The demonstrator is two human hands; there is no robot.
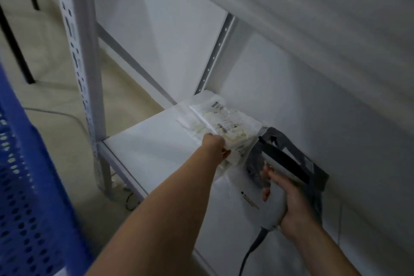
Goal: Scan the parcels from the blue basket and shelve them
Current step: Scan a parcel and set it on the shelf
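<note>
My left hand [216, 147] reaches into the low white shelf [156, 141] and grips the near edge of a clear plastic parcel [220, 123] with barcode labels. The parcel lies in the shelf's back left corner. My right hand [289, 199] grips a white handheld scanner [272, 195] by its handle, its head pointing at the parcel. A grey parcel [313, 170] with a dark strip lies on the shelf behind the scanner, against the back wall. The blue basket [24, 186] fills the left edge of the view.
A white perforated shelf post [78, 51] stands at the front left of the rack, and the upper shelf board [313, 18] hangs overhead. The scanner's dark cable [251, 251] trails down. Black table legs [15, 36] stand on the beige floor at far left.
</note>
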